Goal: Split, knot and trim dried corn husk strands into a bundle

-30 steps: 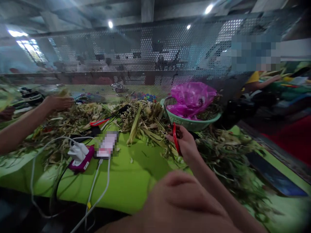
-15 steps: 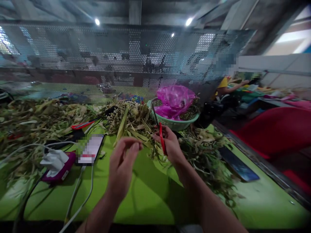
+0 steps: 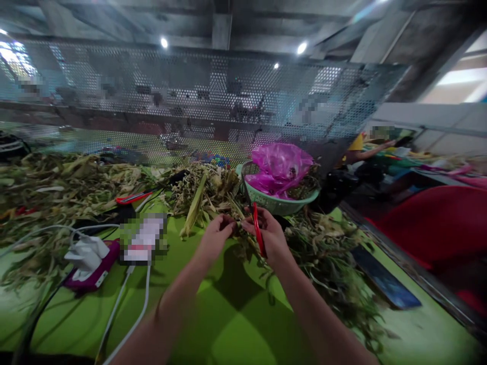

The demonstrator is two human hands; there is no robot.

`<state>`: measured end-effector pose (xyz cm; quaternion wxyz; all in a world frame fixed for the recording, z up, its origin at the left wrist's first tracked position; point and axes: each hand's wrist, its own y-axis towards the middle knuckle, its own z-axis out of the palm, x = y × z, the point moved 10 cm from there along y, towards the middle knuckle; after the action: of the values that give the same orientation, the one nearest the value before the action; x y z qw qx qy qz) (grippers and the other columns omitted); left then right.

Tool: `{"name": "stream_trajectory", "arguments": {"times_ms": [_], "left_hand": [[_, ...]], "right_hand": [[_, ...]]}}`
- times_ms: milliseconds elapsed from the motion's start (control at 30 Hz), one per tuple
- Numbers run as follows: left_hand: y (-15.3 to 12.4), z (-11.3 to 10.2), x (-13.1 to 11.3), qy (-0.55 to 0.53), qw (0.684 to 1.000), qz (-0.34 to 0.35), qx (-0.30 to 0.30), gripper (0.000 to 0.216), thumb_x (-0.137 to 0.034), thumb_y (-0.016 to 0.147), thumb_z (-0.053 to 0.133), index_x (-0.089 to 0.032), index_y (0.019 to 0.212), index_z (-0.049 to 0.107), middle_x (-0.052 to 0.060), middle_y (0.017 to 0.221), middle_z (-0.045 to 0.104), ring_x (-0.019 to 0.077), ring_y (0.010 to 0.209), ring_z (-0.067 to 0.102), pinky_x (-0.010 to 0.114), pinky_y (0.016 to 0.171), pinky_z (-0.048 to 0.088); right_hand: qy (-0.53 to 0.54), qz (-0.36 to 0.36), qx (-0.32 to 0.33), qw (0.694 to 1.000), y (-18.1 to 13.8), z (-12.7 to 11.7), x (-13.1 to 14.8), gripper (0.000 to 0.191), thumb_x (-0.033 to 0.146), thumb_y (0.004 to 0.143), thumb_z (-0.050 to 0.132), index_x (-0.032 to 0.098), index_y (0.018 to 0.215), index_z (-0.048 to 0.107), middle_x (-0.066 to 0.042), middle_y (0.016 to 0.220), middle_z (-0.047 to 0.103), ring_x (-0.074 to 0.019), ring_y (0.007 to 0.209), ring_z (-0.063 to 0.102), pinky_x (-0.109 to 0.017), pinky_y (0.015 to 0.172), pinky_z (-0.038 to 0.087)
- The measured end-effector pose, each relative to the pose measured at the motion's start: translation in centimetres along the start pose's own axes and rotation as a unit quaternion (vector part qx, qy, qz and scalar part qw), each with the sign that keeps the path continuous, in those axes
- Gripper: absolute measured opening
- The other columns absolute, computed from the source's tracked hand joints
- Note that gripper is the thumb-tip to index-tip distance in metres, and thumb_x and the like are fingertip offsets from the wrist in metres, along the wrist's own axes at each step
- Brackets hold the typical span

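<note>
My right hand (image 3: 273, 237) is closed around red-handled scissors (image 3: 258, 233), whose dark blades point up toward the basket. Its fingertips also reach left, almost meeting those of my left hand (image 3: 216, 237). That left hand is pinched shut, and whatever sits in its fingertips is too small to make out. Behind both hands lies a heap of dried stalks and husks (image 3: 216, 190), with a pale yellow-green husk (image 3: 196, 205) sticking out toward me. Greener stringy plant strands (image 3: 335, 268) lie beside my right forearm.
A pale green basket (image 3: 283, 204) holds a pink plastic bag (image 3: 281, 170). On the green table (image 3: 182, 324) are a phone on cables (image 3: 146, 238), a purple power strip (image 3: 91, 276), a red cutter (image 3: 133, 197) and a dark phone (image 3: 386, 278). A perforated panel (image 3: 182, 116) stands behind; a red chair (image 3: 433, 218) is right.
My left hand has moved right and forward, bringing its fingertips up to those of my right hand. The scissors stay in my right hand. The view has tilted up slightly.
</note>
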<state>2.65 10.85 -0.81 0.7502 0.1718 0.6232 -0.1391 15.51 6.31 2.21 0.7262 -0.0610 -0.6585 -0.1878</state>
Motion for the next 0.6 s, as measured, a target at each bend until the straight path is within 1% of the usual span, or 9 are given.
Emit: {"name": "stream_trajectory", "arguments": {"times_ms": [100,167,267,367,467,600], "left_hand": [[-0.6,-0.2,0.3,-0.055,0.998,-0.028,-0.012,0.023,-0.033,0.071,0.067,-0.015,0.081,0.056,0.000,0.076,0.058,0.0110,0.071,0.054,0.025,0.070,0.044],[-0.7,0.2,0.5,-0.096,0.994,-0.045,-0.004,0.030,-0.030,0.064,0.074,-0.015,0.083,0.056,0.001,0.078,0.060,0.0114,0.073,0.055,0.026,0.072,0.045],[-0.6,0.3,1.0,-0.131,0.990,-0.061,0.000,0.037,-0.026,0.055,0.081,-0.015,0.081,0.057,0.001,0.074,0.061,0.0112,0.070,0.056,0.025,0.069,0.045],[-0.3,-0.4,1.0,-0.147,0.988,-0.052,-0.018,0.034,-0.029,0.058,0.079,-0.013,0.082,0.061,0.002,0.076,0.063,0.0103,0.067,0.056,0.024,0.066,0.045],[0.0,-1.6,0.5,-0.155,0.986,-0.027,-0.048,0.034,-0.028,0.060,0.078,-0.013,0.087,0.063,0.004,0.081,0.065,0.0103,0.070,0.058,0.024,0.068,0.045],[0.1,-2.7,0.5,-0.173,0.981,-0.017,-0.087,0.031,-0.025,0.059,0.079,-0.013,0.080,0.061,0.000,0.073,0.063,0.0080,0.065,0.056,0.021,0.064,0.045]], "right_hand": [[0.005,0.001,-0.005,1.000,-0.3,0.2,0.0,0.050,0.029,0.058,0.080,0.021,0.103,0.058,0.001,0.080,0.065,-0.0159,0.077,0.061,-0.027,0.070,0.048],[0.008,-0.003,-0.008,1.000,-0.5,0.2,0.0,0.050,0.029,0.058,0.080,0.021,0.103,0.058,0.001,0.080,0.065,-0.0158,0.075,0.061,-0.027,0.068,0.048],[0.007,-0.007,-0.010,1.000,-0.5,0.2,0.1,0.050,0.030,0.059,0.079,0.021,0.103,0.058,0.000,0.081,0.065,-0.0162,0.075,0.061,-0.027,0.067,0.048],[-0.008,-0.004,-0.014,1.000,-0.4,0.1,-0.1,0.049,0.030,0.059,0.079,0.022,0.102,0.058,-0.001,0.083,0.066,-0.0171,0.078,0.061,-0.027,0.069,0.048],[-0.025,0.006,0.007,1.000,-0.2,0.6,-0.5,0.048,0.030,0.059,0.079,0.021,0.102,0.059,-0.002,0.089,0.067,-0.0182,0.082,0.062,-0.027,0.070,0.048],[-0.043,0.013,0.029,0.999,-0.4,1.4,-1.1,0.051,0.027,0.057,0.080,0.020,0.103,0.059,-0.002,0.085,0.067,-0.0177,0.079,0.062,-0.029,0.073,0.048]]}}
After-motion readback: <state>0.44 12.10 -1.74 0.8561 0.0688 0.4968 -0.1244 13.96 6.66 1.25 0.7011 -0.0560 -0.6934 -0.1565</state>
